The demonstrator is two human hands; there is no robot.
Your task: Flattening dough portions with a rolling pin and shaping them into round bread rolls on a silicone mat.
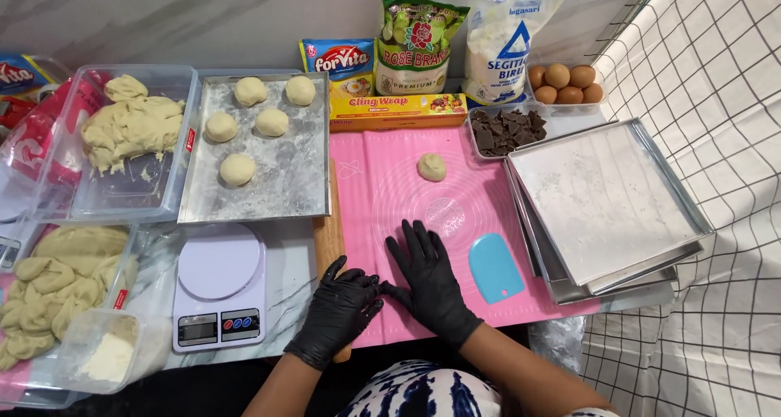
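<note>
- Both hands wear black gloves. Left hand (346,303) is curled loosely into a half-fist at the left edge of the pink silicone mat (390,181), resting over the end of a wooden rolling pin (329,242); no firm grip on it can be made out.
- Right hand (427,279) lies flat, fingers spread, palm down on the mat, holding nothing.
- One dough ball (432,167) sits alone on the mat, well ahead of the right hand and untouched by either hand.
- Blue plastic scraper (495,268) lies on the mat just right of the right hand.
- Floured baking tray (301,181), left of the mat, carries five shaped dough balls (252,124).
- Judgement on progress: six balls portioned; much bulk dough is unshaped in the clear tub (175,124) behind the digital scale (220,287) and in the container (126,262) at the near left.
- Stack of empty square trays (606,197) to the right carries no dough.
- Back row: chopped chocolate (508,128) in a clear box, brown eggs (565,83), a yellow cling-film box (397,108), and bags of dry ingredients (500,34).
- Small tub of flour (110,356) sits at the near left corner.
</note>
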